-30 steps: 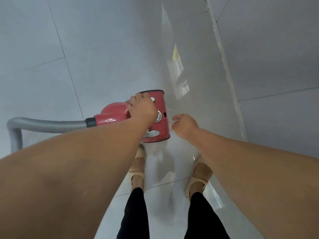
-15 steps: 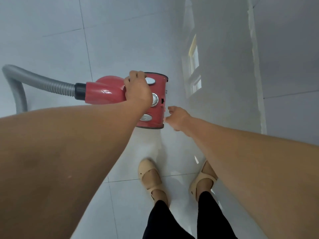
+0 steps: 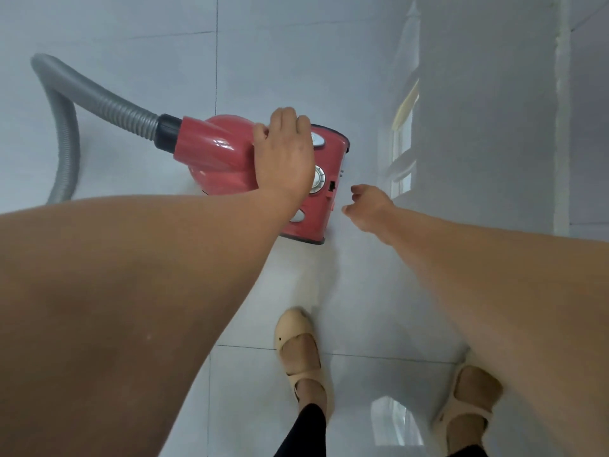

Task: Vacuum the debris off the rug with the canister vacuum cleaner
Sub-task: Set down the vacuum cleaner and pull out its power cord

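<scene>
Centre frame: red canister vacuum cleaner (image 3: 217, 153), lying across the picture over the pale tiled floor (image 3: 296, 44); cannot tell whether it rests on the tiles. Its grey ribbed hose (image 3: 108, 103) runs off to the upper left and loops down. Left hand (image 3: 285, 156) grips the canister's top, fingers curled over the far side. Right hand (image 3: 369, 206) is just right of the canister's rear end, apart from it, fingers loosely curled, holding nothing. Beige shoes (image 3: 298, 344) at lower centre and lower right.
</scene>
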{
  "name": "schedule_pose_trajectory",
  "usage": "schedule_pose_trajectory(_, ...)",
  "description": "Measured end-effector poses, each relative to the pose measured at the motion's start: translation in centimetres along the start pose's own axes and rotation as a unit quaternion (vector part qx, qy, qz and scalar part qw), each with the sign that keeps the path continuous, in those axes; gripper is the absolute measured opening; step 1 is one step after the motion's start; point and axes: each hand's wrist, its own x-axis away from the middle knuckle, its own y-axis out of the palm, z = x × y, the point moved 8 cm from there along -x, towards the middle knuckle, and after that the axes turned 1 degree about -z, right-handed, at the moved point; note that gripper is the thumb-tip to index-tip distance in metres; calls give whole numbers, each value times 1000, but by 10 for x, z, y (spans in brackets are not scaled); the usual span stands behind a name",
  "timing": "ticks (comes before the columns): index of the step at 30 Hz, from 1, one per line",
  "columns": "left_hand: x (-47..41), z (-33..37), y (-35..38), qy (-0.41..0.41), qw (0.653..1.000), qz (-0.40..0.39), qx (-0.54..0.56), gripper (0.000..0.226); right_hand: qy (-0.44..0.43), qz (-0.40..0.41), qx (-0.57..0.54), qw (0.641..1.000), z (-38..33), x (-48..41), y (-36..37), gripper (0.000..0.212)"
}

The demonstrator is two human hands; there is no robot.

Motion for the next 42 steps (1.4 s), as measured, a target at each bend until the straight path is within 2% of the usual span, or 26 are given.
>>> schedule_pose_trajectory(3,5,5,4,45,998,37,-37,39,-16,23,21,999,6,-14,-7,58)
schedule_pose_trajectory(9,5,5,6,32,997,69,0,32,-51,26,68,996,13,-48,-9,57)
schedule_pose_trajectory(17,6,3,12,20,995,97,-4,35,-59,47,24,997,7,-89,-8,55)
schedule_pose_trajectory(21,7,4,11,16,994,107,-3,39,-44,21,-63,997,-4,-104,2,39)
schedule_pose_trajectory(23,7,4,12,16,993,115,-2,41,-17,21,-174,984,-6,-110,7,28)
schedule_pose_trajectory(26,7,4,10,15,993,121,5,44,61,59,-401,912,7,-115,9,27)
schedule_pose_trajectory(28,8,3,11,15,992,126,6,46,80,80,-458,881,9,-114,10,30)
schedule_pose_trajectory(31,8,3,11,14,992,129,-2,46,89,121,-470,870,13,-112,4,27)
schedule_pose_trajectory(33,8,3,11,12,991,133,-11,44,80,125,-448,882,13,-115,1,21)
schedule_pose_trajectory(38,7,2,11,14,990,136,-29,40,12,140,-253,957,15,-128,-13,22)
schedule_pose_trajectory(42,7,5,13,15,990,138,-33,34,-17,151,-216,964,21,-130,-17,28)
